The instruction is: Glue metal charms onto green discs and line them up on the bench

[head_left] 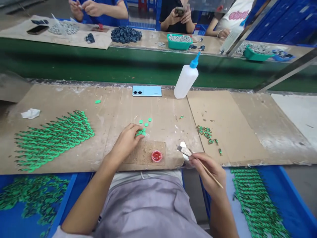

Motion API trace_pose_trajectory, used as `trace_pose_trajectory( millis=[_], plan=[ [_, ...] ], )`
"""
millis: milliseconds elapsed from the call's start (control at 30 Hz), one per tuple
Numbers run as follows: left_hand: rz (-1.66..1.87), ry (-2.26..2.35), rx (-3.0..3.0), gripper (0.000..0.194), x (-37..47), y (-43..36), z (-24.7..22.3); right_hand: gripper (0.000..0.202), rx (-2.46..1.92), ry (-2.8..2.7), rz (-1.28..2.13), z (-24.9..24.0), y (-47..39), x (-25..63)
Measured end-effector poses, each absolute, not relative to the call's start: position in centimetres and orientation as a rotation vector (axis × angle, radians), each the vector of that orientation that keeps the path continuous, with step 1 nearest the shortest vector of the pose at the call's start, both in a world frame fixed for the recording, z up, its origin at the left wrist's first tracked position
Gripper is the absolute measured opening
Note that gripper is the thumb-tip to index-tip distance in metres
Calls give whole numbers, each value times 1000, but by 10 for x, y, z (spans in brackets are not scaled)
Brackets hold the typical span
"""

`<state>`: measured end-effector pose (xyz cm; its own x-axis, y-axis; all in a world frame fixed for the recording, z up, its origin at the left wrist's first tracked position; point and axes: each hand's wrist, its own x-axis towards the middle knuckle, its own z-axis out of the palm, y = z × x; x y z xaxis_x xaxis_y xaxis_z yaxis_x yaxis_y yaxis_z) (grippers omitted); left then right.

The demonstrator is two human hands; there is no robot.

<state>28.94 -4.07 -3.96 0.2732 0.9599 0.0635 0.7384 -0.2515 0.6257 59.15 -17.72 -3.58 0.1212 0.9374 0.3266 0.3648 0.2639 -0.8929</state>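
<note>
My left hand [127, 140] reaches to a few small green discs [146, 124], its thumb and index fingertips at the nearest ones. Whether a disc is between the fingertips is hard to make out. In my right hand [209, 170] is a thin wooden-handled brush [184, 150], its dark flat tip pointing up and left over a small white piece. Between the hands, a small round dish of red liquid [157, 156] sits on a brown board [133, 158]. Small green and gold pieces [205, 131] lie to the right.
Rows of green pieces [54, 140] cover the left of the table. A white bottle [185, 81] and a light blue phone [147, 91] stand and lie at the back. Blue trays [292, 198] flank my lap. People's hands show across the green partition [99, 66].
</note>
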Motion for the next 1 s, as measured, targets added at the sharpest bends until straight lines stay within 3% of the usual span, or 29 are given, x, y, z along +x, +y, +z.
trace_pose_trajectory(
  millis=[267,467,800,1000],
  plan=[
    [543,1633,1977,19,293,-46,-31,25,-1148,-1643,768,-25,-149,535],
    [481,1873,1965,2,283,-53,-28,23,-1213,-1791,816,-18,-130,519],
    [597,1853,1810,20,278,-57,-30,39,-1206,-1848,701,-26,-124,514],
    [1134,1797,1422,12,279,-89,-26,35,-1196,-1906,645,-28,-125,513]
  ],
)
